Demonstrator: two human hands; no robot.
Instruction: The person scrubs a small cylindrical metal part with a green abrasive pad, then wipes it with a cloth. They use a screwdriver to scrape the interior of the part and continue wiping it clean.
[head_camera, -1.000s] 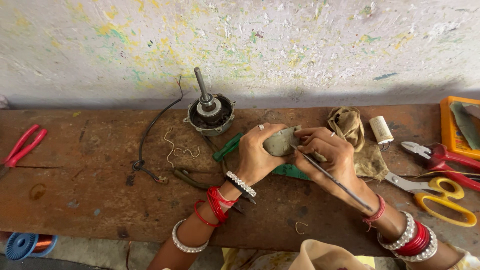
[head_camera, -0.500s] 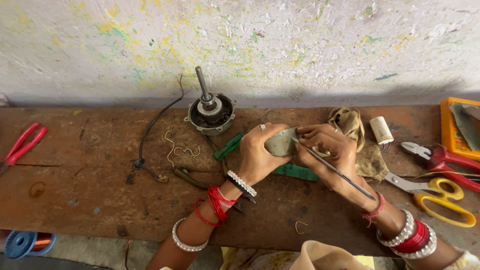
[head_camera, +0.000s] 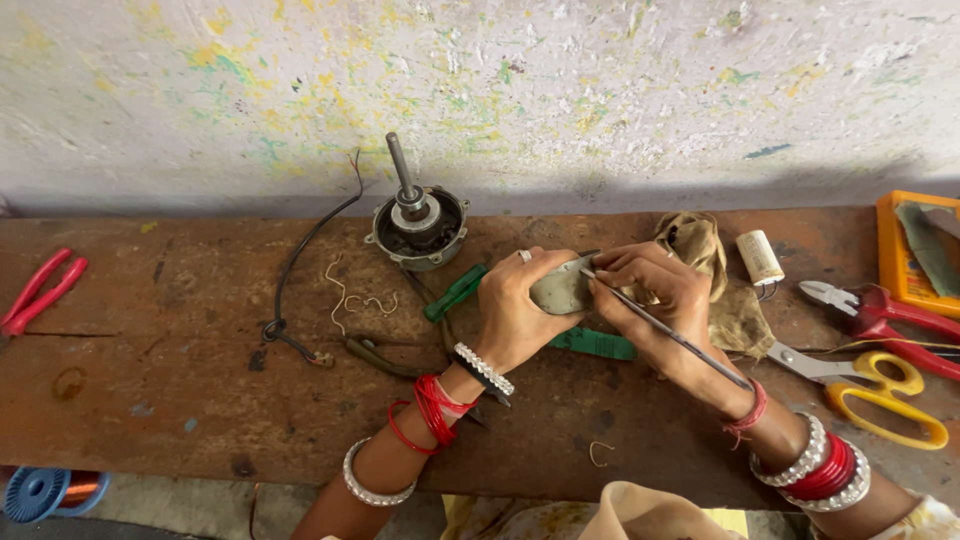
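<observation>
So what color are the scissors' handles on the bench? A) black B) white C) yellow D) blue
C: the scissors by the right hand have yellow handles, lying on the bench near the red pliers.

Since a second ago, I see the thin metal rod in the right hand shift: its tip now sits higher, at the upper edge of the small grey part. The left hand has rolled that part slightly toward the wall.
</observation>
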